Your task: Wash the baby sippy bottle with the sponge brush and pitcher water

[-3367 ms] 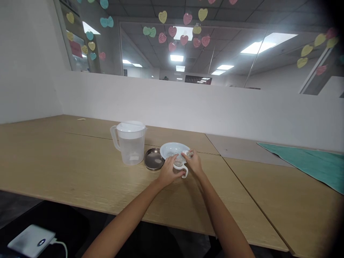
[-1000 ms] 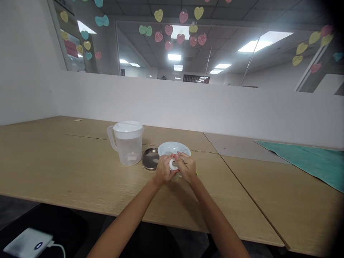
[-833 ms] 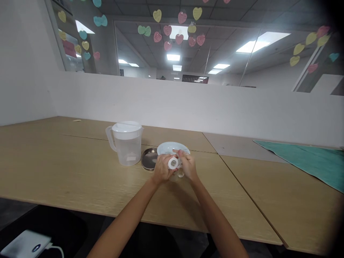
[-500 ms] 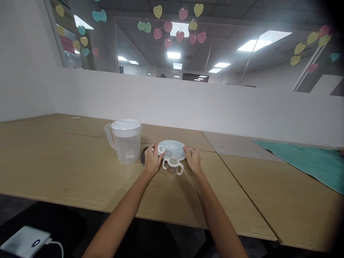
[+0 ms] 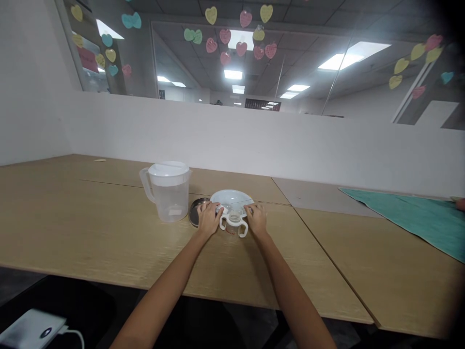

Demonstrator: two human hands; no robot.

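My left hand (image 5: pixel 208 218) is closed around a small white ring-shaped cap (image 5: pixel 220 209), left of the baby bottle. The fingers of my right hand (image 5: pixel 257 217) are bent together at the right edge of the white plate (image 5: pixel 221 195); what they hold, if anything, I cannot make out. Between my hands a clear baby bottle (image 5: pixel 233 228) with two white handles stands upright, its mouth uncovered. Behind it, something clear lies at the plate's near side, partly hidden. A thin line crosses the plate.
A clear lidded pitcher (image 5: pixel 170 198) stands to the left, beside a dark round metal dish (image 5: pixel 194 213). A teal cloth (image 5: pixel 407 213) lies far right, with part of another person's hand (image 5: pixel 460 204) at its edge. A white power bank (image 5: pixel 32 329) sits low left.
My left hand has turned downward, so the white cap now shows less of its round opening. My right hand has moved slightly nearer the bottle, with its fingers lower.
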